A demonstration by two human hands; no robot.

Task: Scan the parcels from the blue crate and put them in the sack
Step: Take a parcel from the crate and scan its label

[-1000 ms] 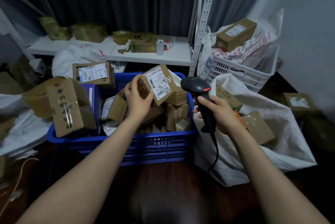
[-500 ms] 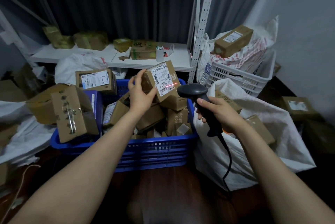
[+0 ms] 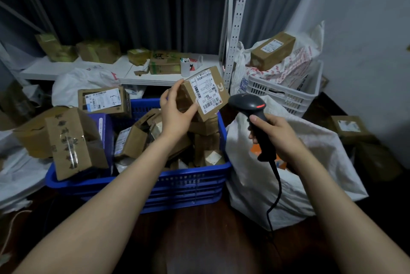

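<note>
A small brown cardboard parcel with a white barcode label (image 3: 205,93) is held above the far right corner of the blue slatted plastic crate (image 3: 177,177). It is gripped by the left hand (image 3: 175,115), whose fingers and thumb are curled round its left end. The label is turned towards the black handheld barcode scanner (image 3: 248,105). The scanner is gripped by its handle in the right hand (image 3: 276,135), with the fingers wrapped round it. Its head is just beside the parcel and apart from it, and a black cable (image 3: 280,186) hangs from the base of the handle.

The scanner is held over the white woven sack (image 3: 255,196), which stands against the crate's right side. The crate is filled with more brown cardboard boxes, and a large taped brown box (image 3: 73,142) leans over its left rim. Behind the sack, a white slatted plastic basket (image 3: 288,96) is seen, and 1 long brown box (image 3: 273,50) rests on the printed bag inside it. Further boxes are laid on the white metal shelf (image 3: 124,73) behind the crate.
</note>
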